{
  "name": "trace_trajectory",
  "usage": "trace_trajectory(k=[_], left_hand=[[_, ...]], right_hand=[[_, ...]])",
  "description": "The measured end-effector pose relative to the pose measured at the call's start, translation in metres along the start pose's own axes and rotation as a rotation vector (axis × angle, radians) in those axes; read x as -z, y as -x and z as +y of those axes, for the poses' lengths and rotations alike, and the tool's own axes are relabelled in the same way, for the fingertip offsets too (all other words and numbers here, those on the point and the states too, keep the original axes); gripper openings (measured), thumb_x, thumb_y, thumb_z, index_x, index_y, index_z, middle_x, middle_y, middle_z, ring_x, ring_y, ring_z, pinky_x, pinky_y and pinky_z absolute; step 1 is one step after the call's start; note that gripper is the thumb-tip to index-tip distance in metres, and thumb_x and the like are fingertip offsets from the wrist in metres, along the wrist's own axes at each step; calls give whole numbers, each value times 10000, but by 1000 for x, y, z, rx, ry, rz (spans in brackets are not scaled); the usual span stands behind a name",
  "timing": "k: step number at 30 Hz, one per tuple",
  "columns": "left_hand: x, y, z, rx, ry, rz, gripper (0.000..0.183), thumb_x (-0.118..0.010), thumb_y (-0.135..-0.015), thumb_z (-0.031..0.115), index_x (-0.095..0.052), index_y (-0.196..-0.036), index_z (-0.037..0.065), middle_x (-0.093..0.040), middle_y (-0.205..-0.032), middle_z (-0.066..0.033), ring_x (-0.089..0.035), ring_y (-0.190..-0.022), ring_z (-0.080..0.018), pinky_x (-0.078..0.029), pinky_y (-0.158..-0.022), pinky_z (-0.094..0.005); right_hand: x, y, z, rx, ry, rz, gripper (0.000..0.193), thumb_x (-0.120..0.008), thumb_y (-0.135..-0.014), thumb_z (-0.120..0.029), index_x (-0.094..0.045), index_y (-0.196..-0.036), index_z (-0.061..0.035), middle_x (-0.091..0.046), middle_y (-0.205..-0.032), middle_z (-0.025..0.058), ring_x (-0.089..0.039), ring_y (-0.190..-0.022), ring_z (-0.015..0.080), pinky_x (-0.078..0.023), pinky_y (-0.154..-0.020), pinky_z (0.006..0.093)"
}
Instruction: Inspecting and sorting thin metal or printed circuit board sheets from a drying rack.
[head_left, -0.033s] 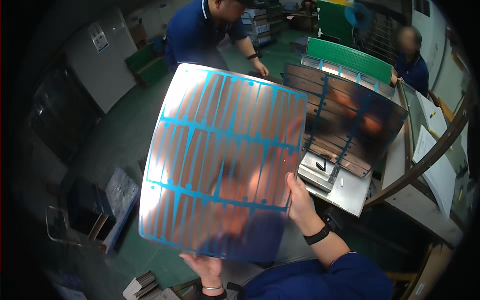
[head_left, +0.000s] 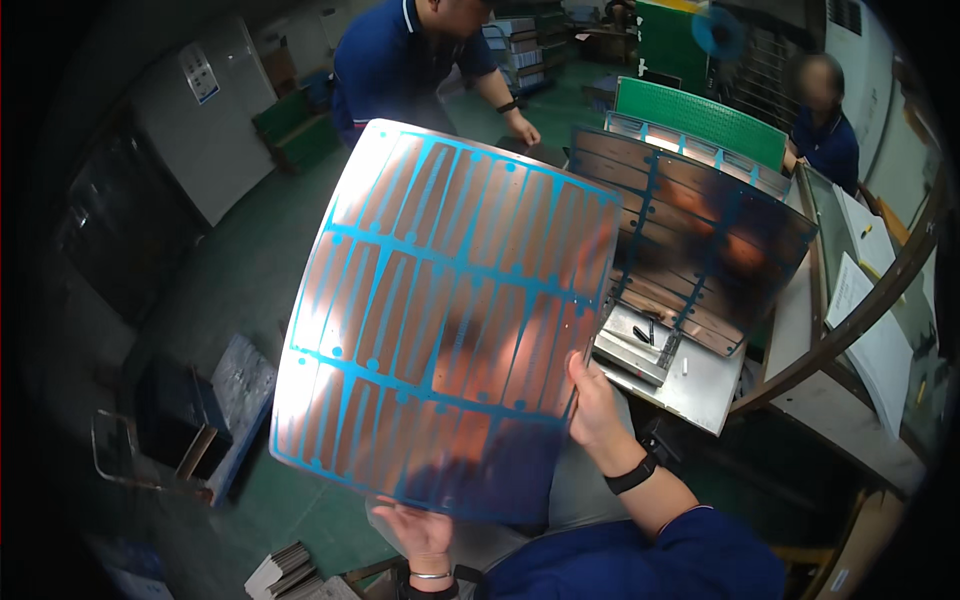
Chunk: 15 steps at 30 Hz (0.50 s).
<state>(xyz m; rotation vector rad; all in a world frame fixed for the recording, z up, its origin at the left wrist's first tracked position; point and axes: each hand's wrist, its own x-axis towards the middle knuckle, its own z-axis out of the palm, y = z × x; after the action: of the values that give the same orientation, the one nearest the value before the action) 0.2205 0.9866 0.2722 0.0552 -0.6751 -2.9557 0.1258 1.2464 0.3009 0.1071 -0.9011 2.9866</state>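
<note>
I hold up a large, thin copper-clad panel with rounded corners and a blue pattern of long, narrow strips in three rows. Its shiny face is turned toward me and mirrors blurred shapes. My right hand grips the right edge low down, thumb on the front face and most fingers hidden behind. At the bottom edge my left hand holds the panel from below, palm up, its fingertips partly hidden by the edge. Beyond it, a second copper panel with dark lines stands tilted.
A metal stand with small black items sits under the second panel. Across from me a co-worker reaches out a hand; another person is at the far right. White papers lie on the right-hand table. A dark cart stands at left.
The panel has tilted slightly, its lower left corner shifting left and its top right corner right. My left hand has moved a little right, my right hand slightly left and down.
</note>
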Motion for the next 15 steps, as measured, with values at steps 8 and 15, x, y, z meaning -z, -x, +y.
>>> trace_trajectory(k=[8, 15], left_hand=[[14, -8, 14, 29, -135, 175, 178, -599, -883, 189, -590, -1019, 75, -670, -924, -15, -630, -901, -175, -518, -837, -441], [34, 2, 50, 11, -279, 214, 129, -581, -894, 152, -586, -963, 43, -657, -881, -41, -632, -799, -149, -543, -751, -351]], right_hand=[[28, 22, -3, -44, 45, -44, 242, -480, -938, -132, -518, -1152, -25, -570, -1147, 73, -541, -1073, 184, -415, -949, 376], [32, 23, -102, 377, 254, 162, 415, -390, -968, -226, -412, -1289, 36, -581, -1153, 186, -568, -1071, 227, -452, -923, 338]])
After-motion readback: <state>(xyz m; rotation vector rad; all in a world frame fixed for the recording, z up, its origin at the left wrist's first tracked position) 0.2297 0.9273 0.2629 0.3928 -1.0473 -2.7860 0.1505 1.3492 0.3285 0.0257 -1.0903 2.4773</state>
